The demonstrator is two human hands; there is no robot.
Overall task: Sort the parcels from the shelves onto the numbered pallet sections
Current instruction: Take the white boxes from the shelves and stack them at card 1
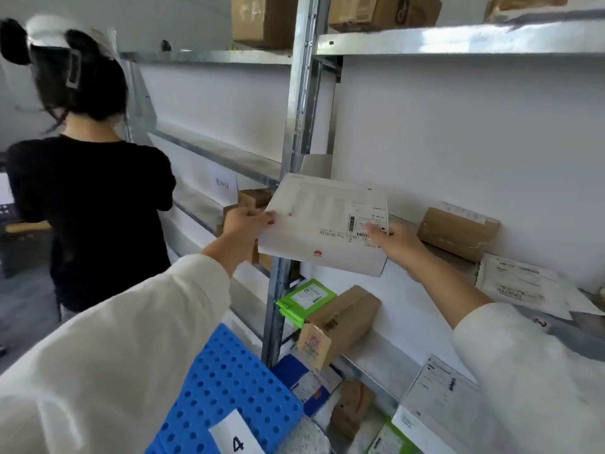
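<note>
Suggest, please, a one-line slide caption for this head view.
Left hand and right hand hold a white parcel before the shelves, blue pallet section 4 below.

white box (324,224) | held by both hands, left (244,221), right (394,239) | before shelf (458,39)

top-shelf cartons (262,21) partly beyond upper edge

Smooth white cardboard parcel (327,224), galvanised metal shelf upright (302,93), perforated blue plastic pallet (229,381)
</note>
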